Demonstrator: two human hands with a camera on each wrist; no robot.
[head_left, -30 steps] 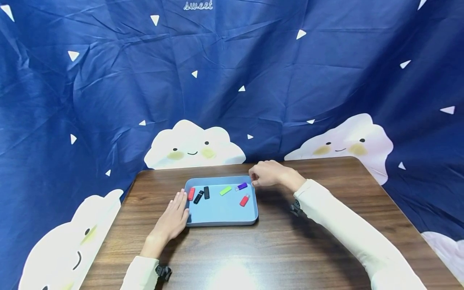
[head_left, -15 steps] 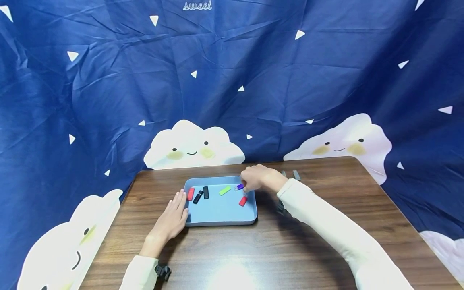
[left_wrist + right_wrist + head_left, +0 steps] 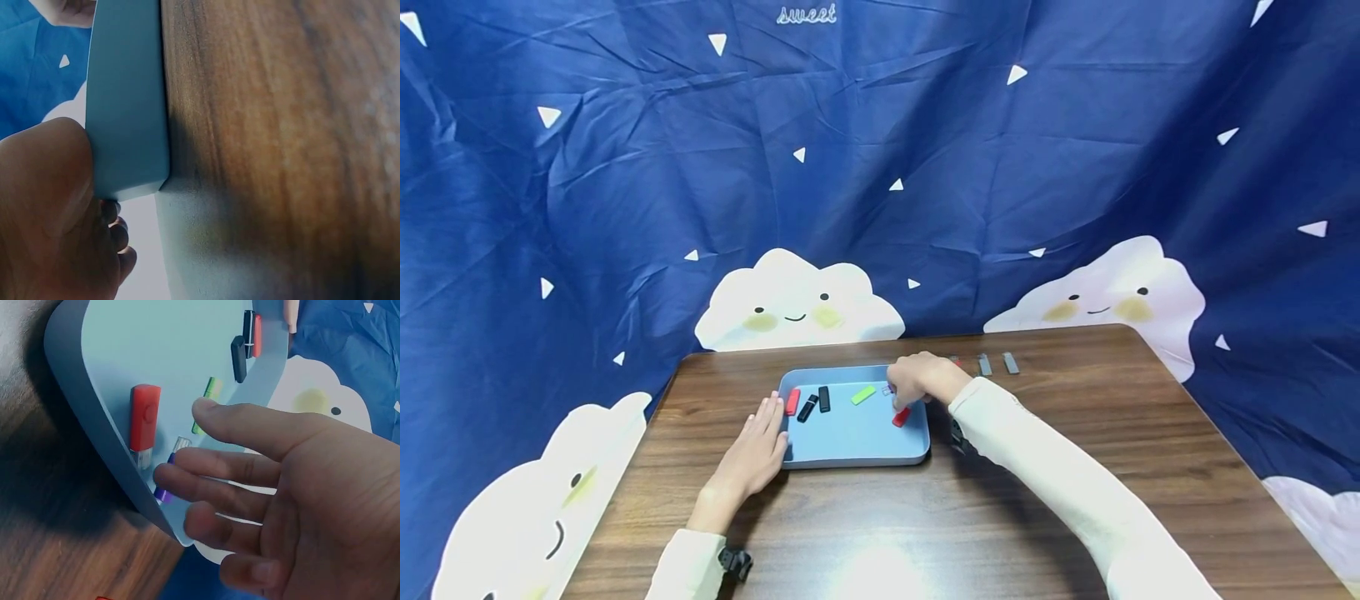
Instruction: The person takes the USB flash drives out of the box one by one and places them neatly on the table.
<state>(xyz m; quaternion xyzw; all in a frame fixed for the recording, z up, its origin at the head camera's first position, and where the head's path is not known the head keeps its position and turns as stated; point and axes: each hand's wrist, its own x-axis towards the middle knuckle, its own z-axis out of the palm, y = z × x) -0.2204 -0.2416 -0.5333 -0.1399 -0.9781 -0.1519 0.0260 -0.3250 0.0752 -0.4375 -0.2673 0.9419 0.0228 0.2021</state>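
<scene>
Purple USB stick [image 3: 164, 496] under our right hand [image 3: 917, 377]

Its long axis lies aslant in the blue tray [image 3: 850, 440], silvery end leftward. We spread thumb from loosely bent fingers; our left hand [image 3: 754, 448], fingers straight, lines the tray's wall. Wood-grain table [image 3: 1120, 400] below, cloud-print blue cloth [image 3: 955, 225] behind.

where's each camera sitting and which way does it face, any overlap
Head: worn on the head, facing forward and down at the blue tray on the table; left hand, right hand and sleeves show.
Left wrist: on that wrist, facing the tray's outer wall and the table; left hand at lower left, part of a hand at top left.
Right wrist: on that wrist, facing into the tray past the right hand.
Shared: head and right wrist both show the green stick.
</scene>
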